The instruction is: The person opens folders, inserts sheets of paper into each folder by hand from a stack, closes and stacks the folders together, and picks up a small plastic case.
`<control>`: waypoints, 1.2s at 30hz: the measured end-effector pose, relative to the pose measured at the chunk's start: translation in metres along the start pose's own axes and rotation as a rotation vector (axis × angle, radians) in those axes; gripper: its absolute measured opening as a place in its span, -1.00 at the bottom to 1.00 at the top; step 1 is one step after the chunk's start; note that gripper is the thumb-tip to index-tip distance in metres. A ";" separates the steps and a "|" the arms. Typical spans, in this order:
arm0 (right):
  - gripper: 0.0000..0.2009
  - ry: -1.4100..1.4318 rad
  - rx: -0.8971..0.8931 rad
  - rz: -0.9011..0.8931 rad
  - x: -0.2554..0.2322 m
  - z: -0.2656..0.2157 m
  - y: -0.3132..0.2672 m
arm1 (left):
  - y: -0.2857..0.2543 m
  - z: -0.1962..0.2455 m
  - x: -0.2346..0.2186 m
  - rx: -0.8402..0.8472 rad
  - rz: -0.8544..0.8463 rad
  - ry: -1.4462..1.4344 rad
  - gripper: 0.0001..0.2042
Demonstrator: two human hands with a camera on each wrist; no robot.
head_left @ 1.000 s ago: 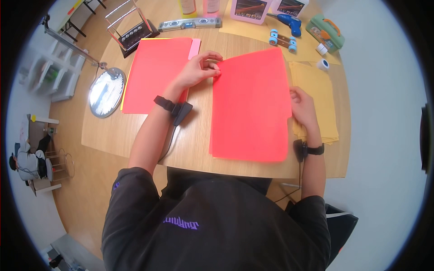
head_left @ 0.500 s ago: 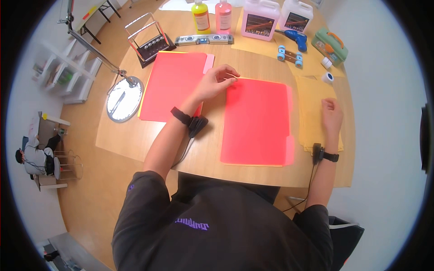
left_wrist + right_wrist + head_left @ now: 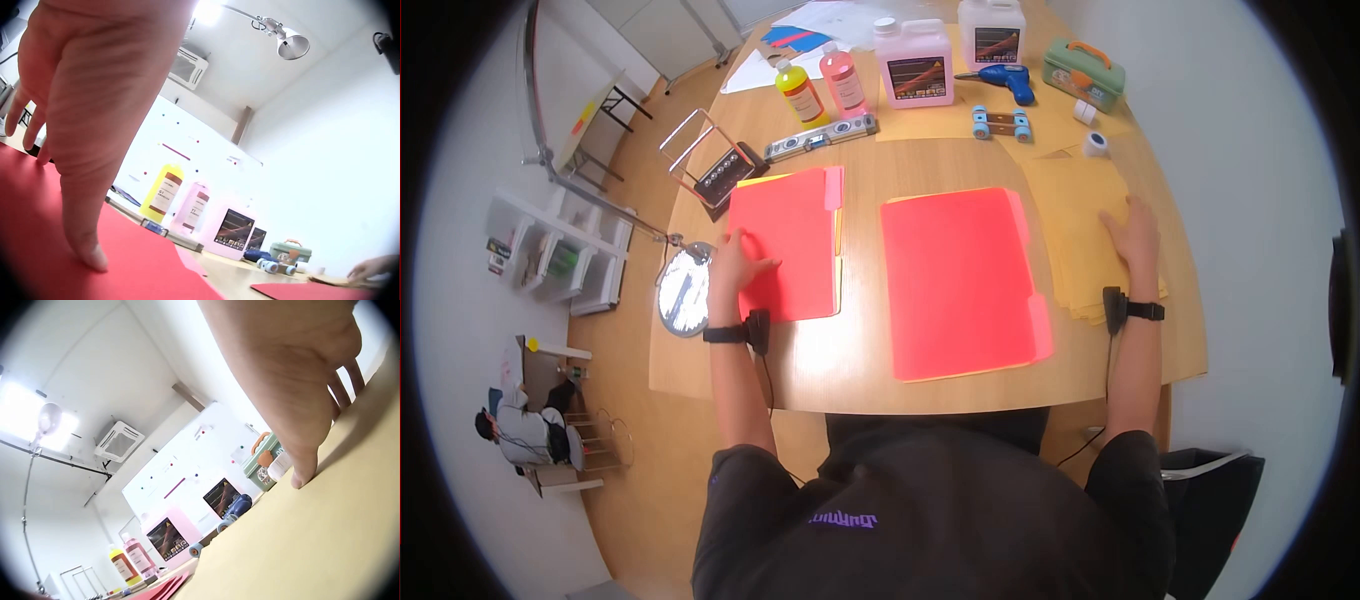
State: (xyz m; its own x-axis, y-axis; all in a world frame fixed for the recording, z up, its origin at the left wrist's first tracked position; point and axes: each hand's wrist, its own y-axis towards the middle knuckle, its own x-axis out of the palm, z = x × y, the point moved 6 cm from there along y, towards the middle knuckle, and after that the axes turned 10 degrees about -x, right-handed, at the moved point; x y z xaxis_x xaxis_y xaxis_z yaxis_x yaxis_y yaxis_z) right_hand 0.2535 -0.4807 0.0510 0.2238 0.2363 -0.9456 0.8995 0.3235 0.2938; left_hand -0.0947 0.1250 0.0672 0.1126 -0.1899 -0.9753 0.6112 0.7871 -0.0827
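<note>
Two stacks of red folders with some yellow edges lie on the wooden table. On the left stack [image 3: 800, 240] rests my left hand [image 3: 738, 268], fingers spread; in the left wrist view its thumb touches the red surface [image 3: 144, 262]. The other red stack [image 3: 960, 280] lies in the middle with pink tabs along its right side, and no hand is on it. My right hand [image 3: 1136, 238] rests on the yellow-brown envelopes [image 3: 1080, 240] at the right; in the right wrist view the thumb of the right hand [image 3: 294, 381] touches the top envelope [image 3: 300, 531].
Behind the stacks stand a level [image 3: 820, 138], a yellow bottle [image 3: 802, 95], a pink bottle [image 3: 844, 80], jugs [image 3: 917, 75], a blue drill [image 3: 1008, 80], a wheeled toy [image 3: 1002, 124] and a green case [image 3: 1084, 75]. Left are a Newton's cradle [image 3: 725, 178] and round lamp base [image 3: 685, 292].
My left hand has moved from the middle stack's upper left corner onto the left stack. The right hand has left the middle stack's right edge for the envelopes. The head view has shifted.
</note>
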 end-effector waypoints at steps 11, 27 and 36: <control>-0.29 -0.004 0.019 0.066 -0.012 -0.009 -0.001 | -0.010 -0.010 -0.006 -0.066 0.171 0.089 0.07; -0.22 0.096 0.072 0.249 -0.026 -0.014 -0.002 | -0.019 -0.047 -0.041 0.086 0.190 -0.950 -0.56; -0.34 0.197 0.122 0.232 -0.016 -0.001 0.000 | -0.042 -0.022 -0.019 0.066 -0.195 -1.513 -0.74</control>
State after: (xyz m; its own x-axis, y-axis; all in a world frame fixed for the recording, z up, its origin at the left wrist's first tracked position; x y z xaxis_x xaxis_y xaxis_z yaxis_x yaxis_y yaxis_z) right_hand 0.2499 -0.4836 0.0668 0.3616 0.4677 -0.8065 0.8739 0.1313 0.4680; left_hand -0.1404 0.1084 0.0848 0.6734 -0.7193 0.1709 0.7391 0.6605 -0.1322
